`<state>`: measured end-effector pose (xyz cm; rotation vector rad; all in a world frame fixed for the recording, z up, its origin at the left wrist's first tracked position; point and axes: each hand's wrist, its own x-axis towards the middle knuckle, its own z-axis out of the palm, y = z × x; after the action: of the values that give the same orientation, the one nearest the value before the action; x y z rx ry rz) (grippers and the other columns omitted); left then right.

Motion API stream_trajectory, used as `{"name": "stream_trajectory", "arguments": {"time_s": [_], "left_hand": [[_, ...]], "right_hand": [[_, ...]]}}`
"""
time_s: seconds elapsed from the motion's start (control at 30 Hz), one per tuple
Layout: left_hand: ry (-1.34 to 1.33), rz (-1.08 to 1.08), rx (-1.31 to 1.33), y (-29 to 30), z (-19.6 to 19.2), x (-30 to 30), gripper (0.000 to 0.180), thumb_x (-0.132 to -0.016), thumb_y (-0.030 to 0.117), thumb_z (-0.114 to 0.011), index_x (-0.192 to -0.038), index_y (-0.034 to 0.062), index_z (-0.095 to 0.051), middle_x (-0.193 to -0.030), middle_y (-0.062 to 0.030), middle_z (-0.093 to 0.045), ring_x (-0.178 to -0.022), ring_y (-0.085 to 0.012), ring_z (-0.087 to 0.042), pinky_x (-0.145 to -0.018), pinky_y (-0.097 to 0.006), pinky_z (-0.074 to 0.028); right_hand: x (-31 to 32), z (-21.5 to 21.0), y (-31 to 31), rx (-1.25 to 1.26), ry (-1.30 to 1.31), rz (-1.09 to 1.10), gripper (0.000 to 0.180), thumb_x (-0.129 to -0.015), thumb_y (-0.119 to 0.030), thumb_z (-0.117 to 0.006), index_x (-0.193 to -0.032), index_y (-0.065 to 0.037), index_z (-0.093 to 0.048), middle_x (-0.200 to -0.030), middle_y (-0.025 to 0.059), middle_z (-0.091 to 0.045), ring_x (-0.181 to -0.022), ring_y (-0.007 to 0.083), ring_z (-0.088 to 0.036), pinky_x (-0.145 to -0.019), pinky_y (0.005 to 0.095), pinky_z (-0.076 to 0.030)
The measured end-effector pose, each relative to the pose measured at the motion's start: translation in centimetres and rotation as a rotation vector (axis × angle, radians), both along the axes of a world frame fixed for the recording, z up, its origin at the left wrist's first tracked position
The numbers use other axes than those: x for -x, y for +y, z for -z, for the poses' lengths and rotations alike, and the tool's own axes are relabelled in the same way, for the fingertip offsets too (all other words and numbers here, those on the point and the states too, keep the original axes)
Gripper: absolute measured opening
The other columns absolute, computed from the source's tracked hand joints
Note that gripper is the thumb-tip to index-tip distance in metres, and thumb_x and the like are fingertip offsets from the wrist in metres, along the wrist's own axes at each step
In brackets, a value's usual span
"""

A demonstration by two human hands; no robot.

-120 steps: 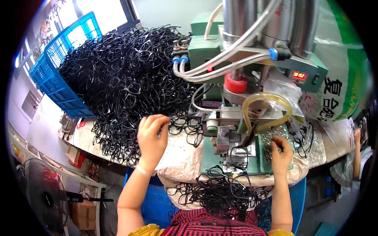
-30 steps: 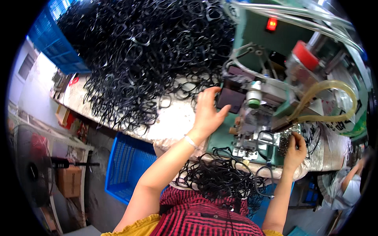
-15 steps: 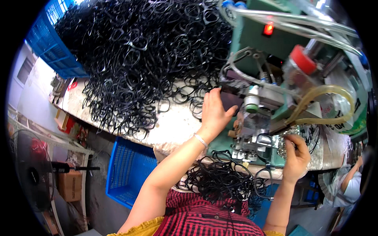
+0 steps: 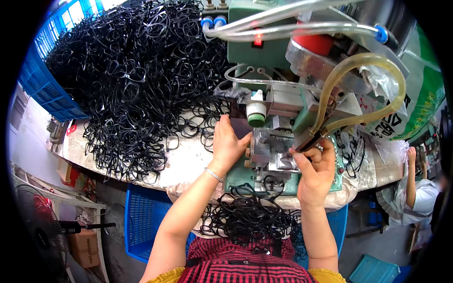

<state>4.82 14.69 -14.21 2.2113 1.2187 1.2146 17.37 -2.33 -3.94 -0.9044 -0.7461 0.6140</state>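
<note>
- Black eyeglass frames (image 4: 137,80) are heaped in a large tangled pile on the left part of the table (image 4: 188,160), spilling toward its near edge.
- A green machine (image 4: 283,94) is set on the right part of the table, with clear tubes (image 4: 292,19) run across its top and a yellowish hose (image 4: 373,89) looped at its right side.
- The left hand (image 4: 227,147) is laid against the left side of the machine's metal fixture (image 4: 271,151), fingers together and extended, palm down; nothing is seen gripped in it. A thin bracelet (image 4: 213,174) is worn at its wrist.
- The right hand (image 4: 314,170) is held at the right side of the fixture, its fingers curled and pinched at the metal block; whether a small part is gripped there cannot be told.
- A second, smaller tangle of black frames (image 4: 245,219) is gathered in the lap, just below the table's edge, between the two forearms.
- A blue plastic crate (image 4: 144,221) is placed under the table on the left, and a blue basket (image 4: 45,85) is seen behind the large pile.
- A fan (image 4: 42,226) is seen at the lower left.
- Another person (image 4: 420,188) is seen at the far right edge.
</note>
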Motion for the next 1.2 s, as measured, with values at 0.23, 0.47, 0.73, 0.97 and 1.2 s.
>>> {"name": "stream_trajectory", "arguments": {"time_s": [0.23,0.47,0.73,0.97,1.2], "left_hand": [[-0.009,-0.001,-0.027,0.2,0.6,0.1,0.072,-0.072,0.025,-0.082,-0.123,-0.0066,-0.043,-0.106,-0.0226,-0.056,-0.101,-0.0399,-0.056,-0.087,-0.045,-0.048],[-0.132,0.007,0.116,-0.3,-1.6,2.5,0.077,-0.072,0.029,-0.086,-0.13,-0.0052,-0.048,-0.119,-0.0232,-0.059,-0.111,-0.0385,-0.056,-0.096,-0.043,-0.047],[0.907,0.296,-0.178,5.1,-1.0,11.3,0.036,-0.072,0.002,-0.065,-0.107,0.0078,-0.067,-0.121,-0.0121,-0.061,-0.102,-0.0319,-0.058,-0.087,-0.04,-0.05],[0.969,0.336,-0.228,4.8,-1.3,12.4,0.035,-0.076,0.0,-0.061,-0.107,0.0106,-0.071,-0.129,-0.0113,-0.061,-0.1,-0.0286,-0.061,-0.086,-0.037,-0.053],[0.457,0.286,-0.222,3.5,-3.2,12.5,0.029,-0.084,-0.001,-0.06,-0.111,0.0064,-0.069,-0.113,-0.0124,-0.067,-0.096,-0.0308,-0.064,-0.084,-0.04,-0.052]], "right_hand": [[2.4,-3.5,-2.9,0.133,-0.008,-0.072,0.067,-0.086,0.005,-0.061,-0.146,0.008,-0.031,-0.132,0.0225,-0.057,-0.125,0.0268,-0.055,-0.109,0.0395,-0.039],[-1.5,-1.2,-4.4,0.278,-0.587,0.111,0.064,-0.086,-0.005,-0.066,-0.145,0.005,-0.042,-0.143,0.0182,-0.052,-0.135,0.0286,-0.047,-0.115,0.0409,-0.032],[-9.4,5.1,-12.9,0.717,-1.134,0.656,0.025,-0.078,-0.003,-0.071,-0.103,-0.001,-0.067,-0.096,0.0106,-0.064,-0.096,0.0287,-0.058,-0.091,0.0397,-0.044],[-9.8,8.0,-8.2,0.691,-1.234,0.754,0.016,-0.076,-0.006,-0.074,-0.091,-0.002,-0.068,-0.082,0.0109,-0.061,-0.088,0.0316,-0.056,-0.081,0.0428,-0.045],[-9.0,6.2,-6.2,0.589,-1.271,0.824,0.008,-0.08,-0.004,-0.07,-0.088,-0.003,-0.069,-0.089,0.0109,-0.064,-0.089,0.0318,-0.058,-0.081,0.0423,-0.046]]}}
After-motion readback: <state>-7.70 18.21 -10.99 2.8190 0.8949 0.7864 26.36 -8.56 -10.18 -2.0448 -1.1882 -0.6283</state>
